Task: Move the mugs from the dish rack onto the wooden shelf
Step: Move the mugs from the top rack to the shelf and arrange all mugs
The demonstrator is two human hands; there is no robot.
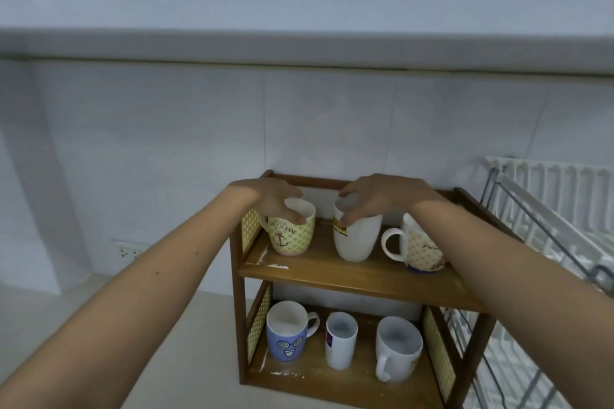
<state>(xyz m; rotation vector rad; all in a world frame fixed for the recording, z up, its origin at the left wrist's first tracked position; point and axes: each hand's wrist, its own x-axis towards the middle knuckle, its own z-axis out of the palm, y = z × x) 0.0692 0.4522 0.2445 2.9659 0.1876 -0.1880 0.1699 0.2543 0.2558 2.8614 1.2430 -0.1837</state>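
Observation:
A two-tier wooden shelf (332, 272) stands against the tiled wall. On its top board my left hand (275, 197) grips the rim of a yellow patterned anchor mug (292, 237), and my right hand (382, 197) grips the rim of a tall white mug (360, 241); both mugs rest on the board. A third patterned mug (420, 249) stands at the right of that board, partly behind my right forearm. The lower board holds a blue face mug (287, 340), a white cylinder mug (340, 342) and a white mug (397, 350).
The white wire dish rack (548, 209) stands right beside the shelf on the right; no mugs show in its visible part. A pale countertop (149, 325) spreads to the left, with a wall socket (128, 251) behind. An overhead ledge (299, 43) runs above.

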